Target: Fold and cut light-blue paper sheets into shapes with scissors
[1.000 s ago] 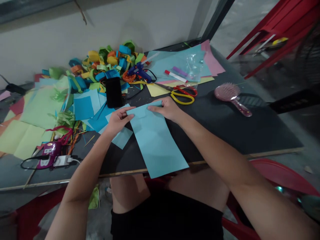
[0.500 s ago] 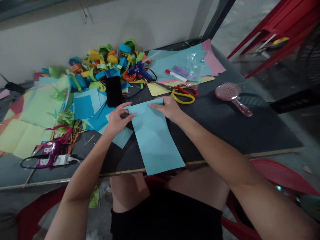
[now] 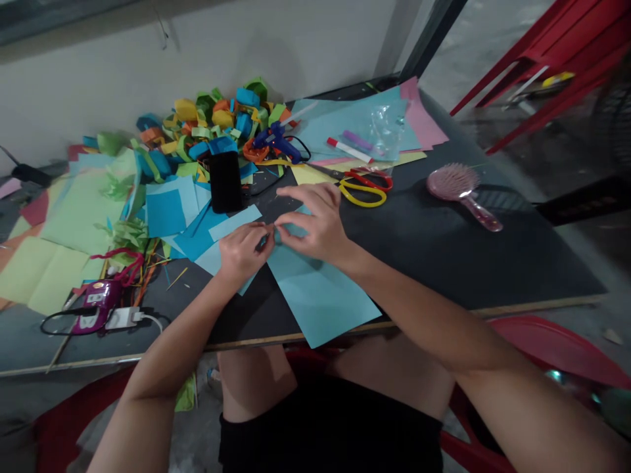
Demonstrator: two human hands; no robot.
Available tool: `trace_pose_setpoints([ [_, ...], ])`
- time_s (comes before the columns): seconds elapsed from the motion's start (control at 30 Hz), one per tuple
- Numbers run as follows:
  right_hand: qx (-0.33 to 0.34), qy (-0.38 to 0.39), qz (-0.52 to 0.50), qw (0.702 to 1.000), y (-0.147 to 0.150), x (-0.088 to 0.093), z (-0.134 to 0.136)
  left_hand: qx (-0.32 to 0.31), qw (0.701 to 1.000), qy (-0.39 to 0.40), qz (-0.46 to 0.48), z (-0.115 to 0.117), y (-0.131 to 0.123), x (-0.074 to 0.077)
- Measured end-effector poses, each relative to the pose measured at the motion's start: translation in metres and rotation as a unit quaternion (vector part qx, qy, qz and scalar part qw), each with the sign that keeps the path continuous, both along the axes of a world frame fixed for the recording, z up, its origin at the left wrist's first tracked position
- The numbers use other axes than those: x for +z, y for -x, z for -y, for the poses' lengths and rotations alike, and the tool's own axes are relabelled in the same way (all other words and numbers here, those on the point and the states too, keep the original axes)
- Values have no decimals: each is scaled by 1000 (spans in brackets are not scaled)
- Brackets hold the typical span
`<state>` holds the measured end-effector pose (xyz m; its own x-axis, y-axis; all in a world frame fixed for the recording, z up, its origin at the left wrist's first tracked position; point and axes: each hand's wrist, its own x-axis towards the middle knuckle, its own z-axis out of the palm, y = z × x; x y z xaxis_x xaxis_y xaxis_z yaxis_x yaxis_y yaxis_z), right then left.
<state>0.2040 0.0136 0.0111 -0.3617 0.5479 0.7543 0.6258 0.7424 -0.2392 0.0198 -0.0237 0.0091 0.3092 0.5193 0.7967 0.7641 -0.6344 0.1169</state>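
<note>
Light-blue paper sheet [image 3: 323, 299], one: smooth, matt, oblong, lying flat on dark table [image 3: 419, 253]; upper part under the right hand, lowest corner out past the table's near edge.

Left hand [image 3: 245, 251]: fingers curled well in, thumb and forefinger tips together beside the sheet's upper end; cannot tell whether anything between them. Right hand [image 3: 315, 226]: over the sheet's upper end, thumb and forefinger nearly meeting, other fingers loosely spread; tips almost at the left hand's; any hold on paper, cannot tell.

Pale-blue strip [image 3: 235, 222], narrow, straight-edged, just beyond the left hand. Blue paper squares [image 3: 167, 211], overlapping, two shades. Black oblong [image 3: 225, 182], rounded corners. Scissors [image 3: 365, 189], plastic loops, one red, one yellow, near the right hand.

Clear plastic bag [image 3: 389, 128], glossy, crinkled, on larger blue sheets [image 3: 330, 115]; purple pen [image 3: 359, 140] at its near side, inside or beneath, cannot tell. White marker [image 3: 351, 150], red cap, alongside.

Glue gun [image 3: 279, 139], dark-blue plastic, white stick at rear. Folded paper pieces [image 3: 197, 125], heaped, angular, faceted: green, orange, yellow, blue.

Hairbrush [image 3: 456, 184], pink, oval bristled head, shiny handle. Purple device [image 3: 98, 303], glossy plastic, black cord, beside white plug [image 3: 122, 317].
</note>
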Motion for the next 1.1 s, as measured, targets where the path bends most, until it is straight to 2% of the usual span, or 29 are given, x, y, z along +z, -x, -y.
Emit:
trace_pose_setpoints([
  [0.1, -7, -34, 19, 999, 8, -6, 2, -7, 999, -27, -28, 0, -2, -2],
  [0.23, -12, -53, 30, 998, 8, -8, -1, -29, 999, -14, -33, -1, -1, -4],
  [0.47, 26, 2, 83, 996, -2, 0, -3, -47, 998, 51, -7, -3, 1, -3],
  [0.63, 27, 54, 82, 995, 0, 3, -2, -30, 995, 94, 14, -2, 0, -4],
  [1.1, 13, 76, 74, 994, -9, -1, -19, -8, 993, 102, 56, -8, 7, 0],
])
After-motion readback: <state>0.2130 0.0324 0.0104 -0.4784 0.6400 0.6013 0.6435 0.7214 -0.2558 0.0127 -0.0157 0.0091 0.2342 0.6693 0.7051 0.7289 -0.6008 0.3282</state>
